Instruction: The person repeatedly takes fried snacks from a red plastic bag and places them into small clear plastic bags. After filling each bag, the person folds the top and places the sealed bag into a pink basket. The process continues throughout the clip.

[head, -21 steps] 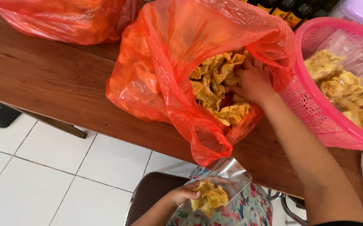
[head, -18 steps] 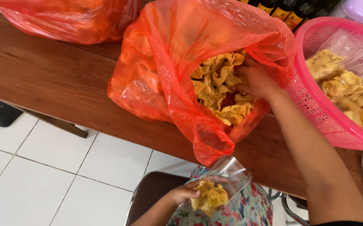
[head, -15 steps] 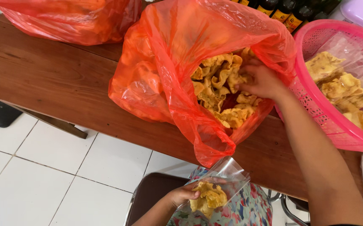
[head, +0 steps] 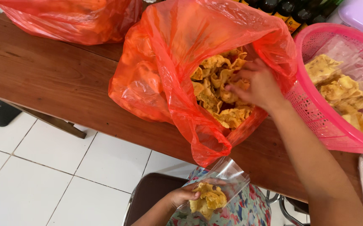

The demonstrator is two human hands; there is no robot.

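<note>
A big orange plastic bag [head: 160, 71] lies open on the wooden table [head: 51, 79], full of yellow crackers [head: 215, 96]. My right hand [head: 257, 86] is inside its mouth, fingers curled on the crackers. Whether it grips any I cannot tell. Below the table edge, over my lap, my left hand [head: 183, 194] holds a small clear plastic bag [head: 221, 184] with a few crackers in it, its mouth facing up.
A pink mesh basket [head: 315, 113] lined with clear plastic and holding more crackers stands at the right. A second orange bag [head: 68, 19] lies at the back left. Dark bottles [head: 286, 8] stand behind. White floor tiles and a brown chair seat [head: 148, 196] show below.
My right hand has shifted a little upward and leftward inside the orange bag, over the crackers. The left hand and the small bag have stayed put.
</note>
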